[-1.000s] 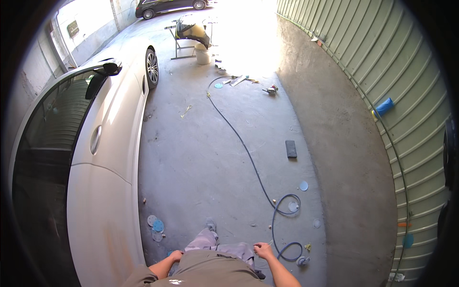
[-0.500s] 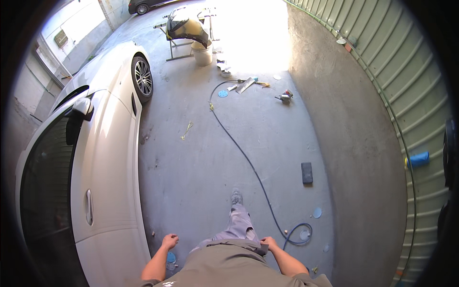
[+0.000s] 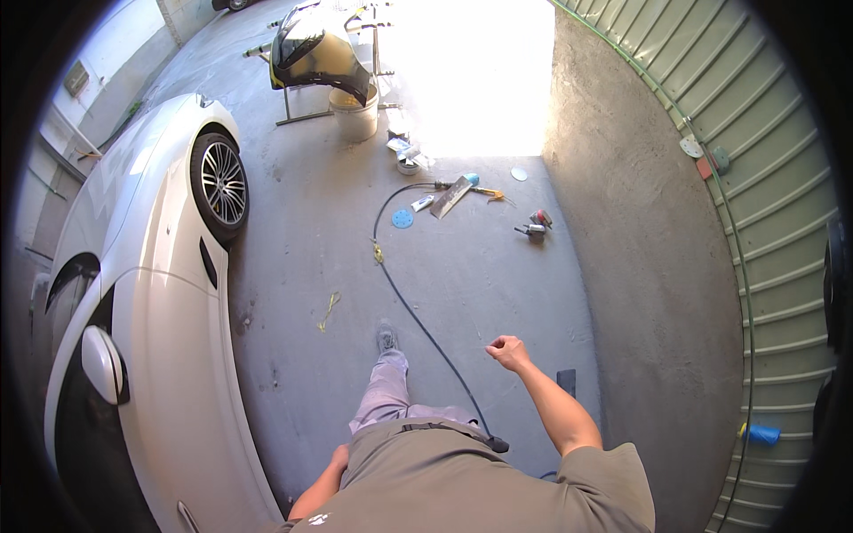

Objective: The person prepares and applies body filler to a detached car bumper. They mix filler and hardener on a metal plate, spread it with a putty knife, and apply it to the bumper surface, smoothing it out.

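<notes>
My right hand [image 3: 508, 353] swings out ahead above the floor, its fingers curled in and nothing visible in them. Beside my left hip, my left hand [image 3: 339, 458] hangs low by my shirt; its fingers are hidden. A dark air hose [image 3: 418, 322] runs along the floor between my leg and my right hand, up to an orange-tipped tool [image 3: 488, 192]. Nearest below my right forearm lies a dark flat block [image 3: 566, 382], partly covered by the arm. Farther off, a small red and black power tool [image 3: 535, 226] rests on the concrete.
A white car [image 3: 182, 355] stands along my left. Ahead, a car body panel [image 3: 324, 58] sits on a stand over a white bucket [image 3: 355, 115]. A blue sanding disc [image 3: 402, 218] and a flat metal blade [image 3: 451, 197] lie on the floor. A concrete ledge [image 3: 653, 293] borders the right.
I have walked forward, so the car, stand and floor tools are closer. My right hand has swung forward from my hip; my left has dropped back beside my body.
</notes>
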Tool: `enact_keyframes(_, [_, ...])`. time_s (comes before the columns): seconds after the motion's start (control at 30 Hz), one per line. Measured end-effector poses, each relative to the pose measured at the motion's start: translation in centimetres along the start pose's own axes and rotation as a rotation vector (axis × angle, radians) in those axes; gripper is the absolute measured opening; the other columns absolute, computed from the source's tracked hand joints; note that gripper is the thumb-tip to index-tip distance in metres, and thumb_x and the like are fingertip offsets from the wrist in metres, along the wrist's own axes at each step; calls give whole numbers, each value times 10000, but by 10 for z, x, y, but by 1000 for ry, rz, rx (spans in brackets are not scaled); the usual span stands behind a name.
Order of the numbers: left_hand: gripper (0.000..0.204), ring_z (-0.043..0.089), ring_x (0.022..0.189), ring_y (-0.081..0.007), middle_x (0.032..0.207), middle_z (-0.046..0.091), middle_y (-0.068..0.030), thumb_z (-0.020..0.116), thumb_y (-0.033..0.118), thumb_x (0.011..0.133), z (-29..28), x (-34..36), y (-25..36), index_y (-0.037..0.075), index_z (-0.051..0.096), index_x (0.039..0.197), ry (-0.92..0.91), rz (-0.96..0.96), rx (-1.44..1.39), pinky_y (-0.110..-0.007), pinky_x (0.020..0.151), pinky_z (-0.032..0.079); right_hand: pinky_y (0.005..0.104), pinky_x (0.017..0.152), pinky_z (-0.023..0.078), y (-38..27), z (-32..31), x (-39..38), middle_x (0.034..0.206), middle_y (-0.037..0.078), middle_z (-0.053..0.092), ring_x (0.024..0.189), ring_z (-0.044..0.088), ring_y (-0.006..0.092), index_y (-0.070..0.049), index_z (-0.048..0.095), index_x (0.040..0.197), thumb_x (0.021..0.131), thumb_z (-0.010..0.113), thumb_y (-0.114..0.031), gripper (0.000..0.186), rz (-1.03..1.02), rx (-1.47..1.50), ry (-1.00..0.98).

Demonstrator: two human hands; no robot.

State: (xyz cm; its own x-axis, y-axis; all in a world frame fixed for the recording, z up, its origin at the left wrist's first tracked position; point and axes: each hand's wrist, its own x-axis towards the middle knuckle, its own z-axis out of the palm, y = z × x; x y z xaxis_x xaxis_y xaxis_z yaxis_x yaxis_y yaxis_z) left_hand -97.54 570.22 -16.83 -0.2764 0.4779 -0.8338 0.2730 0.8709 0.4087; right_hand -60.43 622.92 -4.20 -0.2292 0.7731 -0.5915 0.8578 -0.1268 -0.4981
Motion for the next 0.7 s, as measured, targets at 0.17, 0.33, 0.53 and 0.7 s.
enact_keyframes(0.17, [504,733,1208,-325,1282,776,-168,812,394,863,-214,139,176,105,796,1276,-3,-110,400,-413,1054,573,412,941,608,-49,-1,64,1111,131,822,1058,781,283,-119,841,1106,859,812,-520,472,221,-60,-204])
enact_keyframes(0.33, [467,747,1177,-302,1245,788,-152,772,379,939,-444,246,418,74,762,1293,370,103,260,-413,1038,574,410,941,610,-64,7,142,1076,111,829,1027,786,267,-124,848,1125,874,802,-515,467,369,-54,-278])
enact_keyframes(0.53, [512,691,1279,-359,1353,728,-213,704,365,1016,-523,343,593,24,679,1397,586,261,210,-430,1103,532,434,989,596,-123,-34,373,1137,129,822,1100,772,301,-90,849,1117,858,855,-570,546,574,-155,-469])
enact_keyframes(0.7, [685,472,1509,-405,1595,515,-283,613,432,1072,-555,387,664,-69,514,1529,335,221,430,-444,1264,377,354,858,623,-292,-148,551,1018,132,825,918,786,203,-9,800,1104,892,860,-369,421,221,423,-37])
